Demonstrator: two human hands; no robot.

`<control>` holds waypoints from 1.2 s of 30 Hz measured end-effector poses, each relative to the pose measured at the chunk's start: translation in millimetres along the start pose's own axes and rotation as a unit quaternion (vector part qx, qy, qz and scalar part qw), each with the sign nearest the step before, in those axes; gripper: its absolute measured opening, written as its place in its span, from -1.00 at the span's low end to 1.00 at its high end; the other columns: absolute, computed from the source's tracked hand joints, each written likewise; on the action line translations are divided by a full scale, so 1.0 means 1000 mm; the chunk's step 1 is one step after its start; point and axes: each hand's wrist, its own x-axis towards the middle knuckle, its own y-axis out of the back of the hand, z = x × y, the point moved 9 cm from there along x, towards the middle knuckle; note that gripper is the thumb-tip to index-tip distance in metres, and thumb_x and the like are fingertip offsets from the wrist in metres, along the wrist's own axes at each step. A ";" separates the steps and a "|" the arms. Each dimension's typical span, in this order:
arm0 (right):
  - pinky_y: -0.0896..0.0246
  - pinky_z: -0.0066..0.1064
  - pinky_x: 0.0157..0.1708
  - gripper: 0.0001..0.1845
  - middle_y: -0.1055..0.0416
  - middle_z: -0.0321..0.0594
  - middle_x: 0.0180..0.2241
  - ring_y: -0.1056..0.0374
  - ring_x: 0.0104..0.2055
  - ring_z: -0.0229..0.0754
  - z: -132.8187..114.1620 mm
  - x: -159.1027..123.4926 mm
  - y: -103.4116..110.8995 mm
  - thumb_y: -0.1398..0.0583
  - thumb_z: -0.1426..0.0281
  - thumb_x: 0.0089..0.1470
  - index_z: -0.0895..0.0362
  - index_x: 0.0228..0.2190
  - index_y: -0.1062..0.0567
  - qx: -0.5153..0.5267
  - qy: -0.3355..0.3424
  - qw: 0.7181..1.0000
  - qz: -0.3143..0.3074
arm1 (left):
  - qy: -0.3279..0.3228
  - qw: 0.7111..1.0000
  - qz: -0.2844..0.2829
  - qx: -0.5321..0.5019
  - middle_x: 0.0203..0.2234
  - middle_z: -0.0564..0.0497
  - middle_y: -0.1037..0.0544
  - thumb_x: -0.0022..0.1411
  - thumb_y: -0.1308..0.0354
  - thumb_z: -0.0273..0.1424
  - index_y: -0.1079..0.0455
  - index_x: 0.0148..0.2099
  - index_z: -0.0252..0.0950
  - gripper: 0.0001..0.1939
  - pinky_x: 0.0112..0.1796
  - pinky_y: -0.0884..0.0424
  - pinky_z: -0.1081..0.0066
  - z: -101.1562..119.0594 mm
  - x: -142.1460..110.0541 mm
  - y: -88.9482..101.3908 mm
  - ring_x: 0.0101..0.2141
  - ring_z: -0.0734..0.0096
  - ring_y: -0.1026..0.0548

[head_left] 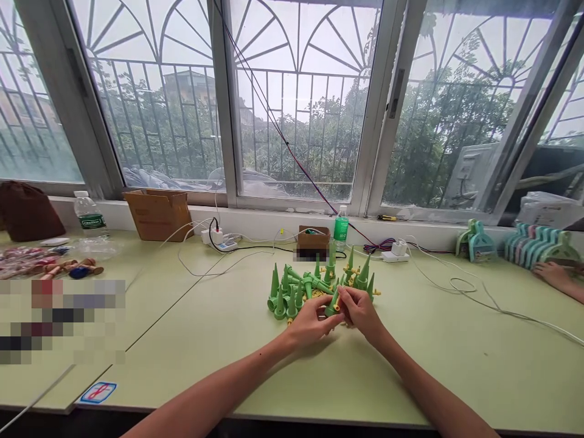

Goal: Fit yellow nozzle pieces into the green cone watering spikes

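Green cone in both hands, near side of cone pile

Green cone [334,302], upright-ish, tip up, yellow fitting [337,308] on its side. Left hand [310,323]: thumb and fingers partly curled, closed on the wide base, probably to steady it. Right hand [364,311]: fingertips drawn together on the cone's upper side, by the fitting; can't tell if they pinch the fitting too. Split grip likely leaves the side accessible.

Loose green cones [275,284] just beyond, some standing on wide ends, others lying, yellow pieces [351,278] among them; presumably grouped for short reach. Small brown box [312,243] and green-labelled bottle [340,227] sit behind, by the window. A co-worker's hand [555,275] touches hanger-like pieces [531,244] far right.
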 end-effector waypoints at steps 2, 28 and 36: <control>0.12 -0.53 -0.83 -0.43 -0.16 -0.42 -0.82 -0.01 -0.83 -0.39 0.000 0.000 -0.001 -0.07 -0.08 0.12 0.12 -0.63 -0.29 0.011 -0.006 1.000 0.001 | -0.010 1.000 -0.004 -0.012 -0.47 0.05 -0.36 0.13 -0.22 -0.09 -0.37 -0.17 -0.39 -0.57 -0.52 -0.24 0.51 -0.001 0.001 -0.001 -0.55 0.57 -0.31; 0.07 -0.53 -0.76 -0.54 -0.18 -0.42 -0.80 -0.03 -0.77 -0.38 -0.003 -0.003 0.000 -0.19 0.11 0.08 0.11 -0.66 -0.23 -0.028 0.004 1.000 -0.002 | -0.036 0.999 -0.017 -0.011 -0.38 -0.04 -0.46 0.23 -0.15 -0.22 -0.43 -0.14 -0.41 -0.67 -0.50 -0.34 0.48 0.002 0.001 -0.004 -0.54 0.55 -0.35; 0.07 -0.53 -0.77 -0.57 -0.20 -0.42 -0.80 -0.04 -0.78 -0.38 -0.001 -0.004 -0.002 -0.17 0.14 0.11 0.10 -0.64 -0.23 -0.028 0.008 0.999 -0.016 | -0.037 0.999 -0.024 0.003 -0.40 -0.05 -0.49 0.25 -0.12 -0.22 -0.42 -0.18 -0.41 -0.70 -0.49 -0.33 0.50 0.003 0.000 -0.004 -0.53 0.53 -0.36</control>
